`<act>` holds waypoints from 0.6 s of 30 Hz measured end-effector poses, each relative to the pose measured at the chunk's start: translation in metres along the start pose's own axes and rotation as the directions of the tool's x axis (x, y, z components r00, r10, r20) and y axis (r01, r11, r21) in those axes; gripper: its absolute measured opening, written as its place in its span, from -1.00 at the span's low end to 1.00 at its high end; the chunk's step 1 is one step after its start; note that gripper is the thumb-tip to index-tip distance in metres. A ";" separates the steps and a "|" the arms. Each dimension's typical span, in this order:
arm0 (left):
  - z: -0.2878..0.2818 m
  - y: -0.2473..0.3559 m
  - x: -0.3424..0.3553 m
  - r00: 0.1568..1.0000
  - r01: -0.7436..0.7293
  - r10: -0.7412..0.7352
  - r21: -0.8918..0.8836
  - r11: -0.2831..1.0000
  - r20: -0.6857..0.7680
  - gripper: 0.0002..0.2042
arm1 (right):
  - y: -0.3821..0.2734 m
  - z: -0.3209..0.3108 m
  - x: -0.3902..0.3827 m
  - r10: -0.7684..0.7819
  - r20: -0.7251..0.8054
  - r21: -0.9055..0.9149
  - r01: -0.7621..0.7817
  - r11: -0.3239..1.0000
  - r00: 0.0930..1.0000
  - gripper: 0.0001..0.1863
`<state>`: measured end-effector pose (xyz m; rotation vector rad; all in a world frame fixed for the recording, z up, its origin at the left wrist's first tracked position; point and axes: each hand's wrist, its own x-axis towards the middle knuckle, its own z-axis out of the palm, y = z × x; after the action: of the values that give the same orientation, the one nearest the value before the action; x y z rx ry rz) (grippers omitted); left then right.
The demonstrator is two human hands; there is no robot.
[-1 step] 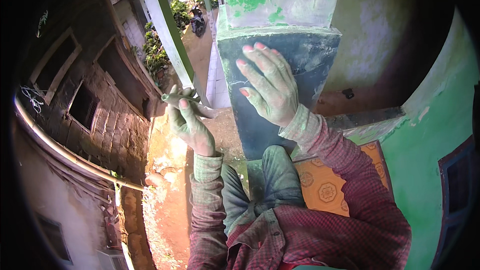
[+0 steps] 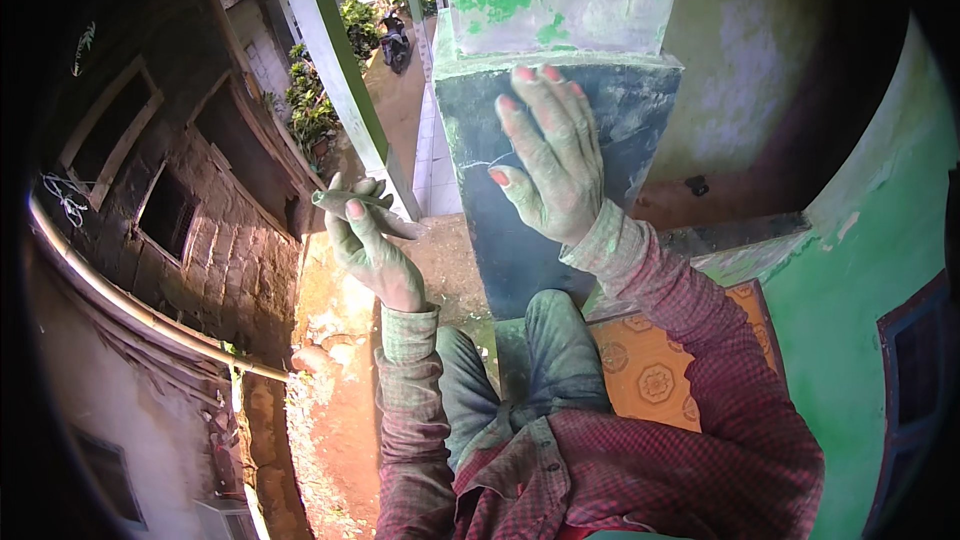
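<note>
My left hand [image 2: 378, 262], dusted with pale powder, is closed around a scraper [image 2: 398, 225]. The scraper has a rounded grey-green handle end and a flat, thin blade that points right. My right hand [image 2: 560, 160] is open, its fingers stretched out and slightly apart over the dark blue-grey lower face of a pillar [image 2: 625, 135]. Whether the palm touches that face I cannot tell. A pale line crosses the dark paint beside my right thumb. Above it, the pillar's upper part [image 2: 560, 5] shows whitish paint with ragged green patches.
An orange patterned mat or tile area [image 2: 640, 370] lies to the right of my knees. The green wall [image 2: 840, 340] stands at the right. A low ledge [image 2: 740, 237] runs right from the pillar. At the left is an old building [image 2: 240, 270]; a parked motorbike [image 2: 396, 45] stands far off.
My right hand has slid slightly up and to the right over the pillar's dark face. My left hand has shifted a little left with the scraper in its grip.
</note>
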<state>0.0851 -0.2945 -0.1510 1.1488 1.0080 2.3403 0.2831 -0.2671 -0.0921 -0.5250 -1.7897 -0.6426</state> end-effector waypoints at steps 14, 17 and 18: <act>-0.060 0.012 0.012 0.987 -0.085 0.107 0.171 0.982 -0.123 -0.46 | 0.020 0.055 -0.011 -0.386 0.164 0.069 0.380 0.922 0.908 -0.43; -0.034 -0.004 -0.009 0.992 -0.107 0.089 0.222 0.969 0.092 -0.48 | 0.070 0.030 0.027 -0.214 -0.117 -0.087 0.205 0.975 0.970 -0.49; -0.024 -0.024 -0.011 0.987 -0.135 0.109 0.242 0.961 0.118 -0.48 | 0.084 0.024 0.033 -0.171 -0.166 -0.105 0.155 0.982 0.971 -0.49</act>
<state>0.0725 -0.2953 -0.1847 1.4494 1.2536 2.2655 0.3099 -0.1872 -0.0520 -0.3725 -1.6547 -0.8613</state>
